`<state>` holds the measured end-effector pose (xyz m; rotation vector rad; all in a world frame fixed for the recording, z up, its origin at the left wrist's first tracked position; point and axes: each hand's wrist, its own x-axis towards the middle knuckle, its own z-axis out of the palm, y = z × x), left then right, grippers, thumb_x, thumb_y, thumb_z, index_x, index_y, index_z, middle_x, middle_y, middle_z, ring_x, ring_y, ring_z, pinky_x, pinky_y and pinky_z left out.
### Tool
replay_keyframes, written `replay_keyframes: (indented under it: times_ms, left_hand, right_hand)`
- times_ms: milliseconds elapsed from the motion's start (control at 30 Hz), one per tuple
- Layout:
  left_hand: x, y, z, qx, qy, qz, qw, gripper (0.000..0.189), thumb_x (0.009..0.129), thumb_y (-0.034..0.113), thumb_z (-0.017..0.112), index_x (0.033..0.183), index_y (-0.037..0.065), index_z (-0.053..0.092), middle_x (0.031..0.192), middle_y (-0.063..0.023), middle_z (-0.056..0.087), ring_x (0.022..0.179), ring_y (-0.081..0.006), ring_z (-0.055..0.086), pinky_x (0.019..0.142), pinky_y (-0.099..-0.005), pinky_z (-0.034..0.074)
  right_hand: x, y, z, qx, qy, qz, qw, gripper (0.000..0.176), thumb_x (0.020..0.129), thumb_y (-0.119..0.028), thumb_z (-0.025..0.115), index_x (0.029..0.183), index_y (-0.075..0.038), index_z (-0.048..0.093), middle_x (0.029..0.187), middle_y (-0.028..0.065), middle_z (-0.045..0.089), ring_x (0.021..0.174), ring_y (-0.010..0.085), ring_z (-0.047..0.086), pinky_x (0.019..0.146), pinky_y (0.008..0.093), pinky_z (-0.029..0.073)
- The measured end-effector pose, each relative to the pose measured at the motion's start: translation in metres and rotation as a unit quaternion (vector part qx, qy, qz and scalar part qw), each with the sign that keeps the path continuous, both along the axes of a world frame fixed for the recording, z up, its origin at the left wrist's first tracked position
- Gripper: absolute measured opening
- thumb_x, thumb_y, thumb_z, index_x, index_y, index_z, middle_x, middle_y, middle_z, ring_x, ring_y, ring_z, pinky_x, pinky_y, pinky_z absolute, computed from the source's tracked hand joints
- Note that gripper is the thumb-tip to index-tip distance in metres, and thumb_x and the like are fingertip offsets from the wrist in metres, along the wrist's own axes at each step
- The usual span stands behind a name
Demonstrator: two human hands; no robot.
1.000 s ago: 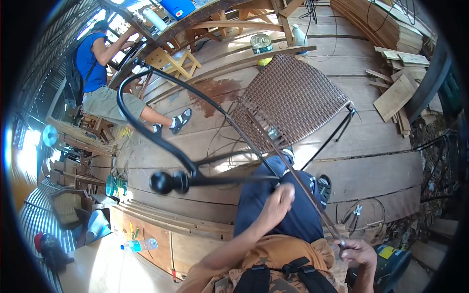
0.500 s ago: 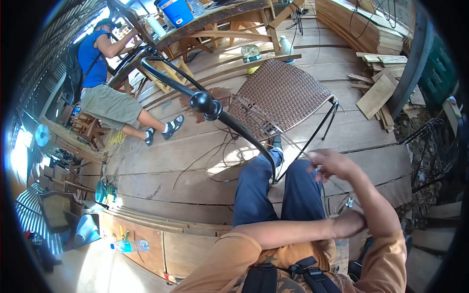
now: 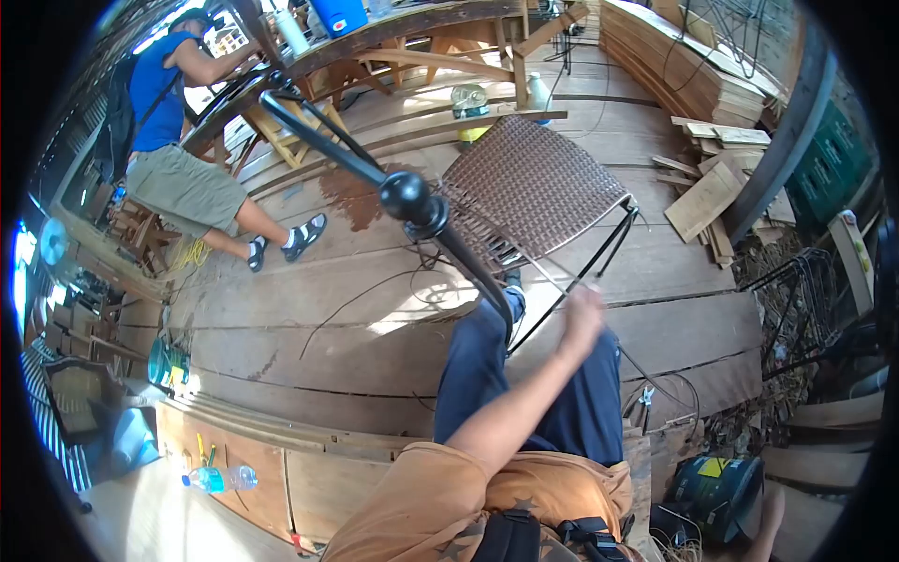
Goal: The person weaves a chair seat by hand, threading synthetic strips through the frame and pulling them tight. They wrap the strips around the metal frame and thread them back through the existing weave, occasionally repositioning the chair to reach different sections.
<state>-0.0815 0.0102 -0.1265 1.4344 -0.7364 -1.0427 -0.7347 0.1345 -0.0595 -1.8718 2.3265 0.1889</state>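
My left hand (image 3: pixel 583 317) is closed on a long brown weaving strand (image 3: pixel 541 265), just above my right knee. From there the strand runs up to the loose, unfinished-looking edge of a woven brown seat (image 3: pixel 543 178) on a black metal chair frame (image 3: pixel 449 245). The frame's curved bar and round knob stand in front of me, beside my knees. Below the left hand, a dark strand trails toward a small metal-and-blue tool (image 3: pixel 646 395). At the lower right edge shows only a bit of my right arm or hand (image 3: pixel 772 513); its fingers cannot be made out.
A dark container with a yellow label (image 3: pixel 716 482) stands at lower right. A water bottle (image 3: pixel 222 479) lies on the wooden bench at left. Scrap boards (image 3: pixel 707 197) are heaped at right. A person in a blue top (image 3: pixel 159 103) works at a table (image 3: pixel 412 33).
My left hand has moved up and taken the strand near the seat. My right hand has let go of it and swung down to the far right. The view has shifted slightly.
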Motion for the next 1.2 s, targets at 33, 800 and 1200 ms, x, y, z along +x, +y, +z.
replay_keyframes:
  times_ms: [33,800,1200]
  left_hand:
    - [-0.037,0.026,0.035,-0.049,-0.178,-0.067,0.981,0.017,0.090,0.016,0.045,0.079,0.007,0.055,0.072,-0.0042,0.050,0.064,-0.0182,0.052,0.057,-0.0338,0.044]
    - [-0.033,0.044,0.042,-0.170,-0.334,-0.111,0.920,0.014,0.086,0.008,0.044,0.076,0.003,0.054,0.066,-0.0181,0.056,0.052,-0.0330,0.054,0.045,-0.0400,0.044]
    - [-0.071,0.081,0.045,-0.137,-0.198,-0.461,0.854,0.021,0.080,0.011,0.054,0.099,0.000,0.055,0.091,-0.0189,0.062,0.078,-0.0335,0.062,0.068,-0.0393,0.049]
  right_hand:
    - [0.065,-0.033,0.014,-0.005,-0.019,-0.024,1.000,0.044,0.085,-0.033,0.055,0.108,0.004,0.056,0.108,0.0276,0.057,0.101,0.0424,0.053,0.084,0.0440,0.042]
    - [0.166,-0.131,-0.061,0.073,-0.081,0.269,0.957,0.025,0.084,-0.017,0.050,0.100,-0.001,0.062,0.102,0.0205,0.061,0.093,0.0371,0.056,0.080,0.0431,0.044]
    - [0.577,-0.180,0.090,0.009,-0.362,0.428,0.828,0.035,0.091,-0.032,0.051,0.083,0.002,0.057,0.071,0.0216,0.056,0.066,0.0391,0.055,0.062,0.0445,0.044]
